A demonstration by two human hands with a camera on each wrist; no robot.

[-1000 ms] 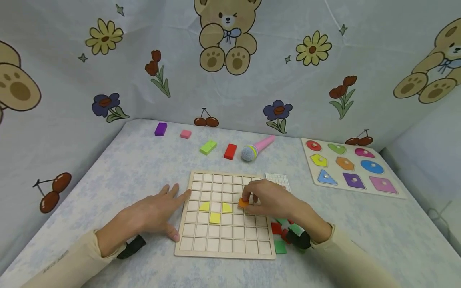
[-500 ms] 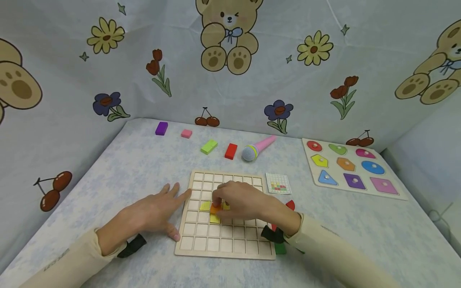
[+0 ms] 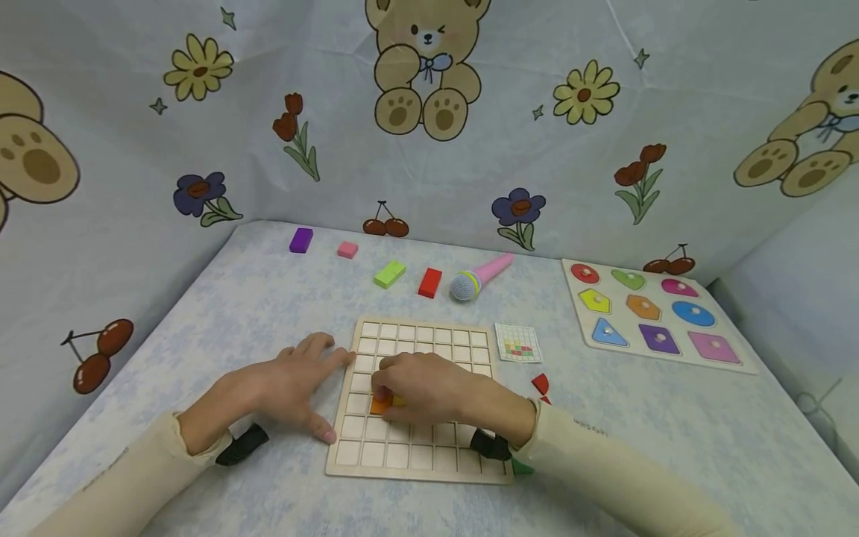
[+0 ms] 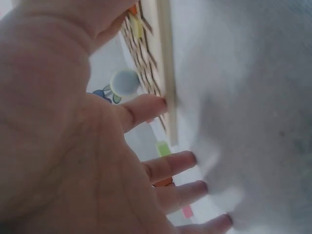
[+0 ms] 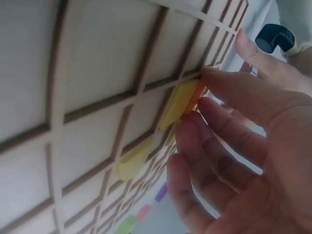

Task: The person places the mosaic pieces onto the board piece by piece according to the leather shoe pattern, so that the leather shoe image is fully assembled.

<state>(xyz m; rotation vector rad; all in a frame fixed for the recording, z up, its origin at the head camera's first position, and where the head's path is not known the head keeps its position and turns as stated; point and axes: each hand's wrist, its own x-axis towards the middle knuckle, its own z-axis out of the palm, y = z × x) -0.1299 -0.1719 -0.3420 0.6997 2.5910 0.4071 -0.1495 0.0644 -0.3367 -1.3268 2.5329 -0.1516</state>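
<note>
My right hand (image 3: 429, 388) pinches a small orange square tile (image 3: 379, 405) between thumb and fingers, low over the left part of a wooden grid board (image 3: 409, 456). In the right wrist view the orange tile (image 5: 196, 96) stands right beside a yellow square tile (image 5: 179, 102) set in a cell. A yellow tile with a rounded side (image 5: 134, 161) lies in another cell nearby. My left hand (image 3: 288, 384) is spread at the board's left side, thumb and index fingertip at its edge. The left wrist view shows one fingertip against the board's rim (image 4: 168, 63), the others on the table.
Right of the board lie a printed pattern card (image 3: 518, 343) and red pieces (image 3: 540, 383), with a green piece (image 3: 520, 467) partly under the sleeve. Behind are a toy microphone (image 3: 479, 277), several coloured blocks (image 3: 389, 274) and a knobbed shape puzzle (image 3: 671, 356).
My right hand has carried the orange tile leftward across the board, past the yellow tiles, to the left of the yellow square. The left hand has shifted only slightly.
</note>
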